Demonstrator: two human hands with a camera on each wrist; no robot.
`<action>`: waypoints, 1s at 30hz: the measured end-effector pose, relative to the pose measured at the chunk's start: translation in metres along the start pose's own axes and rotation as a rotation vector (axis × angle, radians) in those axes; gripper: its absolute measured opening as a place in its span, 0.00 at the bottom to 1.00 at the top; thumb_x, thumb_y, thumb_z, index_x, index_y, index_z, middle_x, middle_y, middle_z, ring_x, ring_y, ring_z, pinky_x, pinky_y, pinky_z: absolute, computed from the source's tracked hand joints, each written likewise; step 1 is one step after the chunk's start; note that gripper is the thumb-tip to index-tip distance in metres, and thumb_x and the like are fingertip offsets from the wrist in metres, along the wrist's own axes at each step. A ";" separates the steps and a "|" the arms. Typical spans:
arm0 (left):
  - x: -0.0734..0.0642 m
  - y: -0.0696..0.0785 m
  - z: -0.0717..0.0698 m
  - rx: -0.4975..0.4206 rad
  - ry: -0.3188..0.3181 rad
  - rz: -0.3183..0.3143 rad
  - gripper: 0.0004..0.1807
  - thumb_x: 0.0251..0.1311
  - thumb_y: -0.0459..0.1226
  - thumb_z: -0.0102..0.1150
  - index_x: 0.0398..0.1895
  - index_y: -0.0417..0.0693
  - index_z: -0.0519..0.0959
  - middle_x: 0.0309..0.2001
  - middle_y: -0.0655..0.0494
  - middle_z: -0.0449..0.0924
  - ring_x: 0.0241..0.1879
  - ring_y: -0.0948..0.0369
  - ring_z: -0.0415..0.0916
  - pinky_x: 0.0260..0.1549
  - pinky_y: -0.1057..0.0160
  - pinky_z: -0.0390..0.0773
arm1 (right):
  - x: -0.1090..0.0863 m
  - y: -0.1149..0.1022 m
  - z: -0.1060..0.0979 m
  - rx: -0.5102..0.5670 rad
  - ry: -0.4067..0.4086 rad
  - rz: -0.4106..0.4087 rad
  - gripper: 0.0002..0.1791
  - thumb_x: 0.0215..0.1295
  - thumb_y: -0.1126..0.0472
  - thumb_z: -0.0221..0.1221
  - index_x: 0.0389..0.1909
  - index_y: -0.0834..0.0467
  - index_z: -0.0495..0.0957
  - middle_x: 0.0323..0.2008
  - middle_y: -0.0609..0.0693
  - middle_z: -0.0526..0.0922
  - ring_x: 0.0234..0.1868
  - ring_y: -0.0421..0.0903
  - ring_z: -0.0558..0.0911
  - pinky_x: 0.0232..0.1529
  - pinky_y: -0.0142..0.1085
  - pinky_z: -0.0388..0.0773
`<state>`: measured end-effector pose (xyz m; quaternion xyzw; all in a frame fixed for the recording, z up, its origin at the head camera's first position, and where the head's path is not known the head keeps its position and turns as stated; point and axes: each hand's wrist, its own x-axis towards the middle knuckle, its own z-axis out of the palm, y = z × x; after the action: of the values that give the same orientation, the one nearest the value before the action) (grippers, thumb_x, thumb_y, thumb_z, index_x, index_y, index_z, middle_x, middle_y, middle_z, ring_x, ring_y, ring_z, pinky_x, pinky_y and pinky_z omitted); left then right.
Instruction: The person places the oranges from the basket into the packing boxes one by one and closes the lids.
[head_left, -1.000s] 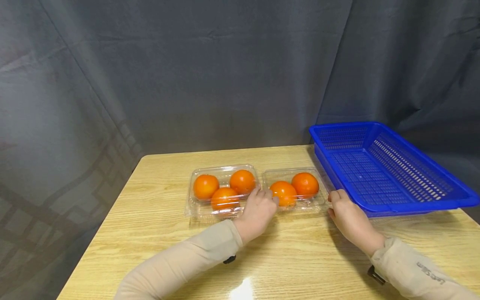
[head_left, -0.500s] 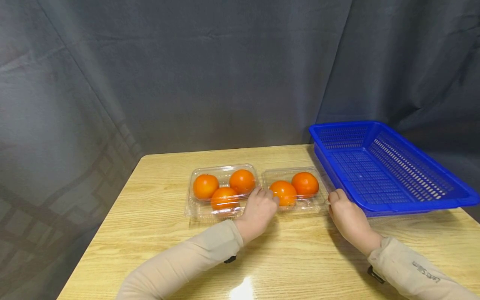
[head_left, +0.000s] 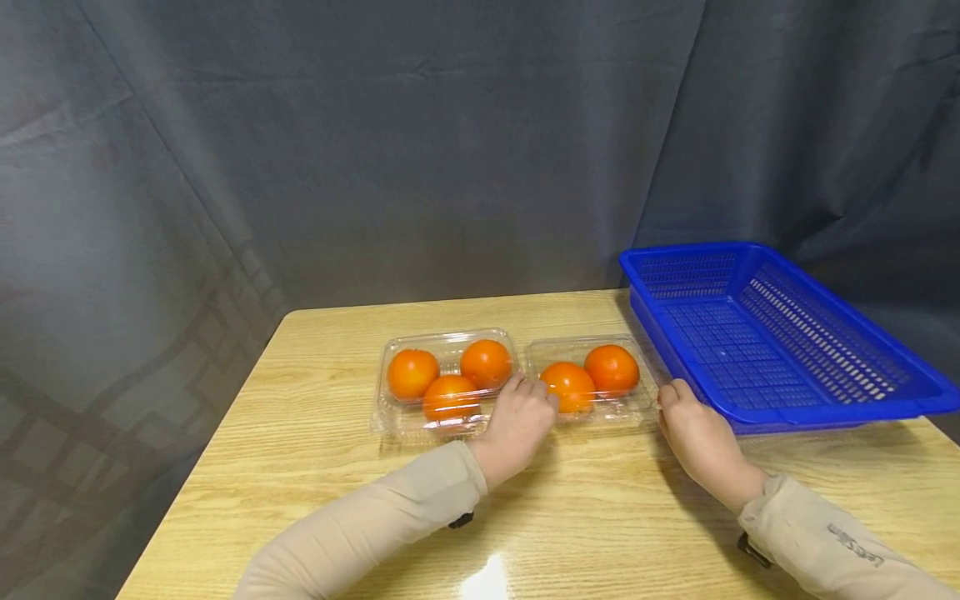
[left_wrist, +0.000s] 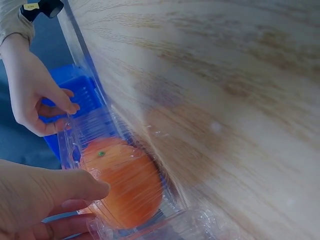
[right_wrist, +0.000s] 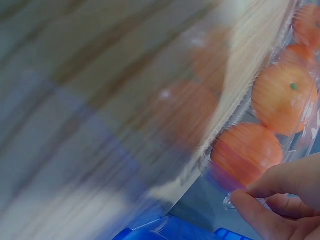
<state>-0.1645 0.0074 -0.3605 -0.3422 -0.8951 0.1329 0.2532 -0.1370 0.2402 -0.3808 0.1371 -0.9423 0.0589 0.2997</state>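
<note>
A clear plastic fruit container [head_left: 628, 408] sits on the table with two oranges [head_left: 567, 388] inside. My left hand [head_left: 517, 425] grips its left side, the thumb [left_wrist: 87, 186] lying over the plastic in the left wrist view. At the opposite end my right hand [head_left: 699, 442] pinches the container's edge between thumb and finger, as the right wrist view shows. Just left of it stands a second clear container [head_left: 390, 412] holding three oranges [head_left: 412, 374], partly behind my left hand. Some fingers of both hands are hidden.
A blue plastic basket [head_left: 832, 415] with slotted walls stands at the right, close beside my right hand. The wooden table [head_left: 315, 475] extends in front and to the left. A dark grey curtain [head_left: 450, 167] hangs behind the table's far edge.
</note>
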 end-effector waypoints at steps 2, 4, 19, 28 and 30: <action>0.000 0.000 0.000 -0.002 0.003 0.000 0.09 0.42 0.33 0.69 0.26 0.56 0.81 0.29 0.62 0.81 0.36 0.64 0.81 0.53 0.63 0.76 | 0.000 0.000 0.000 0.000 0.001 -0.003 0.11 0.45 0.76 0.59 0.23 0.67 0.64 0.24 0.57 0.67 0.11 0.48 0.69 0.08 0.40 0.67; 0.000 0.000 0.000 -0.003 0.009 -0.001 0.09 0.42 0.33 0.69 0.26 0.56 0.81 0.30 0.61 0.81 0.37 0.64 0.81 0.53 0.63 0.76 | 0.000 0.000 0.000 -0.002 0.003 -0.006 0.11 0.44 0.76 0.59 0.23 0.67 0.64 0.24 0.57 0.67 0.11 0.48 0.69 0.09 0.40 0.67; 0.000 -0.001 0.002 -0.015 0.020 -0.007 0.08 0.43 0.33 0.68 0.26 0.56 0.82 0.29 0.62 0.81 0.37 0.64 0.81 0.54 0.63 0.75 | 0.000 0.002 0.002 -0.016 0.039 -0.035 0.12 0.42 0.76 0.59 0.22 0.67 0.64 0.24 0.57 0.68 0.11 0.49 0.69 0.09 0.41 0.67; -0.001 -0.001 0.001 -0.020 0.012 -0.002 0.09 0.42 0.33 0.69 0.26 0.57 0.82 0.30 0.62 0.82 0.37 0.64 0.81 0.55 0.63 0.74 | -0.003 0.004 0.003 -0.005 0.022 -0.036 0.13 0.40 0.76 0.60 0.21 0.66 0.64 0.23 0.56 0.66 0.12 0.48 0.68 0.10 0.41 0.66; -0.001 -0.001 0.001 -0.015 0.011 -0.002 0.09 0.42 0.33 0.69 0.26 0.57 0.82 0.30 0.62 0.82 0.37 0.64 0.81 0.55 0.63 0.74 | -0.002 0.003 0.003 -0.012 0.022 -0.033 0.13 0.40 0.76 0.60 0.21 0.66 0.64 0.23 0.56 0.66 0.11 0.49 0.68 0.09 0.41 0.66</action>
<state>-0.1649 0.0060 -0.3613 -0.3438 -0.8951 0.1239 0.2555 -0.1383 0.2430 -0.3847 0.1500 -0.9370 0.0497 0.3117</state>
